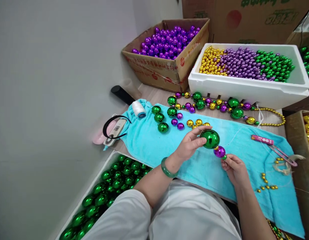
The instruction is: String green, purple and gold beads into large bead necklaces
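Note:
My left hand is closed around a large shiny green bead, thumb in front and fingers behind. A purple bead hangs just below it, with a bit of gold between the two. Pinched in my right hand is a small green bead at the lower end of this row. A thin clear thread curves over the turquoise towel beyond my hands. Behind my left hand lie loose gold beads, purple beads and large green beads.
A finished-looking bead necklace lies along the towel's far edge. Scissors, a pink lighter-like stick and small gold beads are at right. A thread spool and black headband sit left. Beyond stand a cardboard box and foam box.

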`<move>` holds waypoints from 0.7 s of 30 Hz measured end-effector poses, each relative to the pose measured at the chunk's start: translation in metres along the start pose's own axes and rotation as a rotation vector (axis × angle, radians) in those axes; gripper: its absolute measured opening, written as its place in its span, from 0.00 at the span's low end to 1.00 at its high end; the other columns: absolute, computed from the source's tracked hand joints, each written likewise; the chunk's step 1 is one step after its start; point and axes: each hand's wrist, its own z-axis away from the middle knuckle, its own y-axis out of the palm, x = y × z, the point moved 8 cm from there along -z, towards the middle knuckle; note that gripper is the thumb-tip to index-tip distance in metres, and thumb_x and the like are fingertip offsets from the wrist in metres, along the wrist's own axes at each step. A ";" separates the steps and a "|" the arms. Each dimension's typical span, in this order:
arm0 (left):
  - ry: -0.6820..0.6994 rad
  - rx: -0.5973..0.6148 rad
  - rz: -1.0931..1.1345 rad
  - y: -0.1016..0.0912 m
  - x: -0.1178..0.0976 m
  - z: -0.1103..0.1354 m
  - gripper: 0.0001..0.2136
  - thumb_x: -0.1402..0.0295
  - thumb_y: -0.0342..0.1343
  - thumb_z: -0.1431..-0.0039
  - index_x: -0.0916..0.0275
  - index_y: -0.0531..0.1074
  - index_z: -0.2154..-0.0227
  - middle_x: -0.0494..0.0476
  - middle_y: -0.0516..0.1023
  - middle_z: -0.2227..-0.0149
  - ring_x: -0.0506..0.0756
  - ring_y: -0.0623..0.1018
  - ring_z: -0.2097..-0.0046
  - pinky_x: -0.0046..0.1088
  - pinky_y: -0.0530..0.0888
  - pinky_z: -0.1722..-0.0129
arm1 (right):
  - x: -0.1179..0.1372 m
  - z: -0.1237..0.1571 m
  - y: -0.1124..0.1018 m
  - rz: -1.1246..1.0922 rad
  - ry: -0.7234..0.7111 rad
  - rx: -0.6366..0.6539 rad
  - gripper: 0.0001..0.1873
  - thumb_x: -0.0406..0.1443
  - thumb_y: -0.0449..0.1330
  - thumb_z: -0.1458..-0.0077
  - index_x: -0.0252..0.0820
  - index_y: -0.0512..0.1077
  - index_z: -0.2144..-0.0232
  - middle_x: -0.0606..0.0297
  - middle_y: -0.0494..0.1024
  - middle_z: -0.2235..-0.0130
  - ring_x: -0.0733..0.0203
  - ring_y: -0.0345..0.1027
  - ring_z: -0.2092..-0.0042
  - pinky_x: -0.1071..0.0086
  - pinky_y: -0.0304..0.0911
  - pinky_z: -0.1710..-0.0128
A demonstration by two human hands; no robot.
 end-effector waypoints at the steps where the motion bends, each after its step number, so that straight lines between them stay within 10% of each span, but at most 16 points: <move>1: 0.027 -0.009 -0.039 -0.001 -0.003 -0.001 0.24 0.58 0.63 0.49 0.57 0.72 0.48 0.59 0.74 0.49 0.60 0.74 0.48 0.35 0.71 0.50 | 0.000 0.000 -0.001 -0.004 -0.011 -0.005 0.12 0.39 0.72 0.64 0.40 0.76 0.77 0.64 0.74 0.78 0.66 0.65 0.77 0.74 0.59 0.80; 9: 0.189 -0.157 -0.282 -0.019 -0.030 -0.010 0.07 0.63 0.62 0.46 0.57 0.81 0.65 0.57 0.79 0.56 0.57 0.74 0.50 0.37 0.68 0.46 | 0.010 -0.001 -0.005 0.163 -0.065 -0.004 0.11 0.41 0.69 0.58 0.39 0.77 0.75 0.64 0.73 0.78 0.68 0.61 0.78 0.74 0.55 0.81; 15: 0.225 -0.209 -0.400 -0.008 -0.048 -0.015 0.07 0.65 0.60 0.45 0.60 0.80 0.67 0.56 0.81 0.64 0.52 0.78 0.60 0.26 0.74 0.66 | 0.081 0.010 -0.007 0.647 -0.461 -0.247 0.11 0.41 0.65 0.51 0.43 0.79 0.66 0.61 0.78 0.60 0.64 0.67 0.68 0.72 0.58 0.76; 21: 0.256 -0.125 -0.342 0.023 -0.071 -0.025 0.10 0.61 0.58 0.42 0.63 0.78 0.66 0.53 0.77 0.73 0.49 0.77 0.70 0.24 0.75 0.71 | 0.119 0.021 0.062 0.695 -0.649 -0.026 0.10 0.37 0.62 0.46 0.44 0.77 0.60 0.62 0.78 0.59 0.65 0.67 0.68 0.70 0.62 0.72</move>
